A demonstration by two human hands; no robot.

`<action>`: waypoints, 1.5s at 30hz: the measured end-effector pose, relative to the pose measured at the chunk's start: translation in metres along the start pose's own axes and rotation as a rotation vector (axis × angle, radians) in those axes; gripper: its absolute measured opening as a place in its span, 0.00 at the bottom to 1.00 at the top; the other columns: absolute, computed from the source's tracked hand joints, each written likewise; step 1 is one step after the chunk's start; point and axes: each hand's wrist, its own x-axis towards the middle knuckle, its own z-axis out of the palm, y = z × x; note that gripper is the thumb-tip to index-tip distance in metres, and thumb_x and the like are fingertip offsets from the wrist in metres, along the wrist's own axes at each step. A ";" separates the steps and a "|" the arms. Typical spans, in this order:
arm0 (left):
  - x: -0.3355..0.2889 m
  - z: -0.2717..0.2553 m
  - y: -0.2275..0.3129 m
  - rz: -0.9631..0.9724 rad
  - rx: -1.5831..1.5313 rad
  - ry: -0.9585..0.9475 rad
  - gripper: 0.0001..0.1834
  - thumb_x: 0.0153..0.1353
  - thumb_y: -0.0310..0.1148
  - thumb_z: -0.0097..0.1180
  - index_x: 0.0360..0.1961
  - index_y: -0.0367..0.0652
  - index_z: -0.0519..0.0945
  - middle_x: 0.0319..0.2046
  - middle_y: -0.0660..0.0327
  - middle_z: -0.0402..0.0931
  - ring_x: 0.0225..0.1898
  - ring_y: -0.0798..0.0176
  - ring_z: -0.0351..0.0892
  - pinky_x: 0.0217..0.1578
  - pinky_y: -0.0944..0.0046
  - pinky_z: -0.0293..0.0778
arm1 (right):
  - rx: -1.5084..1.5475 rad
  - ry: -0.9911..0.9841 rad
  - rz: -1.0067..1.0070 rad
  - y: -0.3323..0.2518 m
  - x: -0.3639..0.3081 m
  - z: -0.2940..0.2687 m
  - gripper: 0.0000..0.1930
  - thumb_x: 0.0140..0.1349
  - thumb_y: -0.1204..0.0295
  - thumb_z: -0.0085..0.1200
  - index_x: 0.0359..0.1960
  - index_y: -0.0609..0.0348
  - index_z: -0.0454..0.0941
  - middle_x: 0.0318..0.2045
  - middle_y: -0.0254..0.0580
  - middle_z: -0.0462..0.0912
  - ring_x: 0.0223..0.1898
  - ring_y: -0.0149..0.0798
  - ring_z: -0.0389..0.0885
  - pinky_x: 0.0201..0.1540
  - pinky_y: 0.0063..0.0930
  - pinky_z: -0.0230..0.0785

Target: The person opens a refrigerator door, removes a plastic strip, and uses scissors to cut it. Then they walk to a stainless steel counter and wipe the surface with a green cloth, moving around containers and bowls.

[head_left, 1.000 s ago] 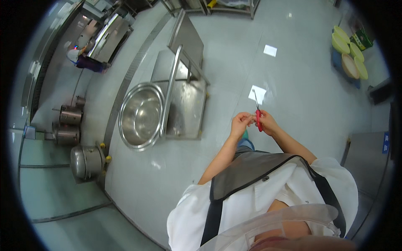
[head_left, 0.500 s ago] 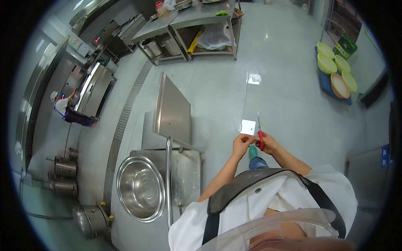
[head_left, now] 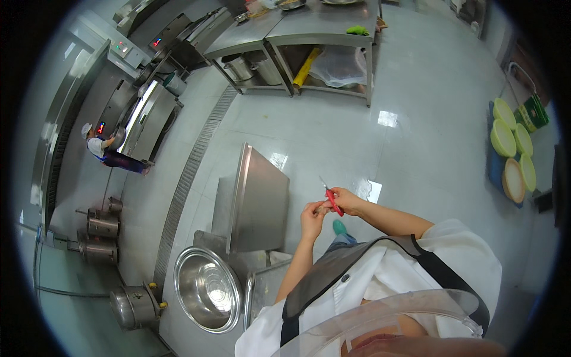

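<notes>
My right hand (head_left: 347, 201) is closed around a pair of red-handled scissors (head_left: 334, 204), whose thin blades point up and to the left. Close beside it, touching or almost touching, my left hand (head_left: 311, 220) has its fingers pinched together. Something small and pale seems to sit between the fingertips of both hands, too small to name. Both hands are held in front of my body, above the floor and just right of an upright steel panel (head_left: 260, 202).
A wide steel basin (head_left: 208, 290) stands at lower left beside the panel. Steel tables (head_left: 324, 37) stand ahead, with pots underneath. Yellow-green basins (head_left: 504, 140) rest on a blue base at right. Another person (head_left: 98, 146) works at a stove, far left. A drain grate (head_left: 189, 172) crosses the floor.
My view has turned, and the surroundings sit differently in it. My hands, still together, now appear nearer the steel panel. The scissors' blades have swung from upward to up-left.
</notes>
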 end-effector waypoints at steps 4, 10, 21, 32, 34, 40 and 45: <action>0.086 -0.018 -0.013 -0.172 -0.168 0.144 0.07 0.50 0.27 0.54 0.29 0.33 0.75 0.20 0.61 0.73 0.20 0.74 0.68 0.20 0.76 0.64 | -0.111 -0.047 -0.160 -0.042 0.083 -0.007 0.21 0.40 0.75 0.59 0.37 0.65 0.66 0.25 0.36 0.72 0.25 0.26 0.70 0.24 0.18 0.64; 0.241 -0.038 -0.022 -0.138 -0.727 0.033 0.03 0.52 0.22 0.49 0.28 0.33 0.73 0.24 0.58 0.73 0.21 0.72 0.64 0.25 0.74 0.63 | -0.227 0.048 -0.219 -0.145 0.180 -0.019 0.23 0.39 0.74 0.61 0.38 0.63 0.64 0.27 0.36 0.73 0.27 0.26 0.70 0.27 0.18 0.64; 0.456 -0.074 -0.055 -0.232 -0.622 0.190 0.09 0.53 0.25 0.49 0.35 0.30 0.73 0.25 0.58 0.73 0.23 0.70 0.68 0.26 0.72 0.67 | -0.372 0.080 -0.276 -0.248 0.394 -0.032 0.21 0.42 0.76 0.57 0.39 0.62 0.64 0.25 0.35 0.73 0.26 0.26 0.69 0.28 0.20 0.63; 0.608 -0.182 -0.115 -0.378 -0.413 0.608 0.12 0.54 0.24 0.46 0.38 0.27 0.70 0.31 0.54 0.73 0.29 0.65 0.74 0.34 0.69 0.73 | -0.839 -0.233 -0.424 -0.323 0.622 0.050 0.17 0.42 0.74 0.54 0.37 0.61 0.68 0.29 0.47 0.76 0.32 0.45 0.75 0.33 0.31 0.67; 0.625 -0.209 -0.115 -0.410 -0.526 0.725 0.10 0.54 0.23 0.46 0.37 0.28 0.70 0.30 0.55 0.73 0.29 0.65 0.74 0.34 0.67 0.74 | -0.870 -0.359 -0.419 -0.332 0.659 0.067 0.18 0.42 0.74 0.53 0.38 0.61 0.68 0.29 0.47 0.76 0.32 0.44 0.75 0.33 0.31 0.67; 0.708 -0.301 -0.172 -0.434 -0.665 0.855 0.05 0.51 0.18 0.46 0.31 0.31 0.70 0.28 0.55 0.71 0.30 0.64 0.73 0.33 0.66 0.75 | -0.625 -0.604 -0.013 -0.365 0.802 0.099 0.18 0.39 0.71 0.54 0.36 0.60 0.71 0.28 0.45 0.77 0.29 0.38 0.76 0.29 0.29 0.68; 0.792 -0.402 -0.220 -0.333 -0.812 0.884 0.06 0.51 0.18 0.47 0.32 0.31 0.68 0.28 0.57 0.70 0.28 0.63 0.72 0.35 0.64 0.75 | -1.089 -0.261 -0.274 -0.455 0.927 0.068 0.13 0.46 0.69 0.47 0.34 0.58 0.71 0.21 0.46 0.77 0.23 0.45 0.76 0.27 0.35 0.68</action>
